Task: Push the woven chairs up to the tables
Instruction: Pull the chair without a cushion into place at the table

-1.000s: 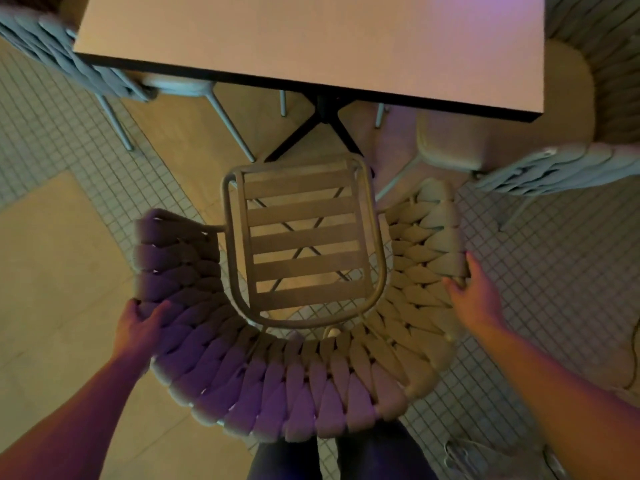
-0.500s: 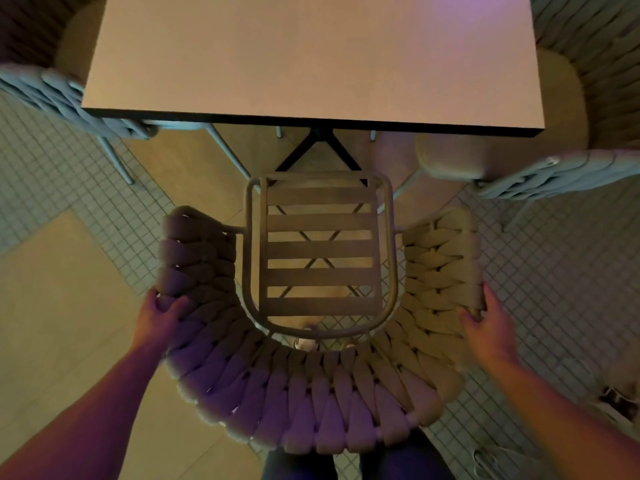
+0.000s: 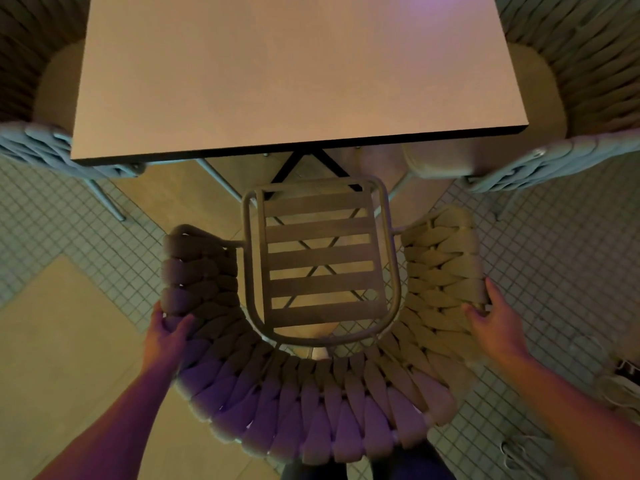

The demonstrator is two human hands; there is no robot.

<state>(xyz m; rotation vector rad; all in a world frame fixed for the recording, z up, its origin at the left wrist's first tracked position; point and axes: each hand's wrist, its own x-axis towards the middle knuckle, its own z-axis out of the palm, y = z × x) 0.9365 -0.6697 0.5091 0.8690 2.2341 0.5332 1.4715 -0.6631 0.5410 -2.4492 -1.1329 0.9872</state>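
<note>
Woven chair [image 3: 322, 403]: directly below the camera, its curved braided back and arms wrapping around a slatted seat [image 3: 320, 258]; the seat's front edge lies near the table's near edge, just short of it, with the table's black cross base visible through the slats.
Table [image 3: 294, 71]: rectangular pale top with a dark edge, filling the upper middle of the view; nothing stands on the part that shows.
Left hand [image 3: 166, 336]: on the outer left side of the woven back, thumb laid over the top of the weave, fingers curled around the outside and closed on the braid.
Right hand [image 3: 495, 318]: on the outer right side of the woven arm, thumb on the inner face, fingers wrapped around the rim, gripping it.
Left neighbouring chair [image 3: 52, 150]: grey-blue woven, tucked at the table's left corner, partly under the top.
Right neighbouring chair [image 3: 554, 161]: grey-blue woven with a pale seat, at the table's right corner.
Floor [image 3: 561, 258]: small square tiles, with plain tan panels on the left.
</note>
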